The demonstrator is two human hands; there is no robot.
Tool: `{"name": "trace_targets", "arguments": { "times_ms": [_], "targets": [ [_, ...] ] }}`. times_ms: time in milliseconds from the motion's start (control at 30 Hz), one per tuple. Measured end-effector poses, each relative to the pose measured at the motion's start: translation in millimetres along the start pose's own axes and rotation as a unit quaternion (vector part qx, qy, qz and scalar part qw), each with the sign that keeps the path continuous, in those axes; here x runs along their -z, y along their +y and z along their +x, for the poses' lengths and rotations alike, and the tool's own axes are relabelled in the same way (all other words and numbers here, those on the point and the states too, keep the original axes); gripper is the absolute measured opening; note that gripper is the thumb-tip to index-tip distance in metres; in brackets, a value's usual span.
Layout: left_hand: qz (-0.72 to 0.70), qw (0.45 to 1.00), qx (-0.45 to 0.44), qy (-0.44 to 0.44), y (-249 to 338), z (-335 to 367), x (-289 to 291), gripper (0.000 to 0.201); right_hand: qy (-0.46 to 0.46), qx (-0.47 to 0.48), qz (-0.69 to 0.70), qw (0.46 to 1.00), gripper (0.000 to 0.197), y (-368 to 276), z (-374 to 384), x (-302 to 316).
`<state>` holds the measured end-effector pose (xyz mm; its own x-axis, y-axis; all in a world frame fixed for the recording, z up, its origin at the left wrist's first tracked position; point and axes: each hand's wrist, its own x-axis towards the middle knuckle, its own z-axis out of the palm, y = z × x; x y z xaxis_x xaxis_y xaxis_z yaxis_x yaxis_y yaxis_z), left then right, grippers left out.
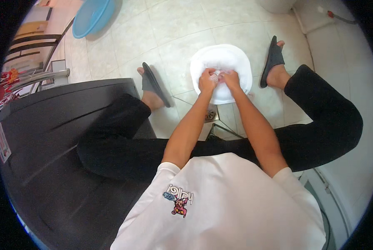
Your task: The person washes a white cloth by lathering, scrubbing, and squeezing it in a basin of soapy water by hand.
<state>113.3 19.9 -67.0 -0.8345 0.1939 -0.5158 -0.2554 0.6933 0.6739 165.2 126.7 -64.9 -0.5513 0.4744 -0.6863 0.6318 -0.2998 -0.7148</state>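
A white basin (pixel 241 59) with rounded corners stands on the floor between my feet. Both my forearms reach down into it. My left hand (pixel 207 81) is closed, its fingers curled inward, with white foam on them. Close beside it, my right hand (pixel 230 79) is closed too, its fingers bent toward the left one. Between the hands shows a little white foam (pixel 218 73) with a pinkish patch. What the fingers grip is too small and too covered to name.
A floor drain (pixel 210 115) lies just on the near side of the basin. At the far left stands a light blue basin (pixel 94 17). A large dark grey panel (pixel 69 108) rises on the left, a white wall (pixel 336 62) on the right. My slippered feet flank the white basin.
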Motion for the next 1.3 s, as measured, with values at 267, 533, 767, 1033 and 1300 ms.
{"name": "trace_targets", "arguments": {
  "times_ms": [267,533,767,1033,1300],
  "targets": [
    [-0.226,0.967,0.019,0.116,-116,61,-41,0.024,0.039,0.010,-0.084,0.996,0.045,14,17,-28],
    [-0.046,0.992,0.114,-0.010,-47,27,-24,0.042,0.079,0.006,-0.299,0.951,0.047,-14,3,-19],
    [-0.082,0.995,0.015,0.046,-3,6,-5,0.031,0.075,0.083,-0.263,0.958,0.036,-82,-35,-11],
    [-0.112,0.956,0.242,0.124,46,-29,-20,0.067,0.105,0.267,-0.210,0.935,0.047,-39,0,4],
    [-0.503,0.815,0.284,0.057,-1,4,-28,0.055,0.038,0.119,-0.305,0.944,0.033,-64,-22,2]
  ]
}}
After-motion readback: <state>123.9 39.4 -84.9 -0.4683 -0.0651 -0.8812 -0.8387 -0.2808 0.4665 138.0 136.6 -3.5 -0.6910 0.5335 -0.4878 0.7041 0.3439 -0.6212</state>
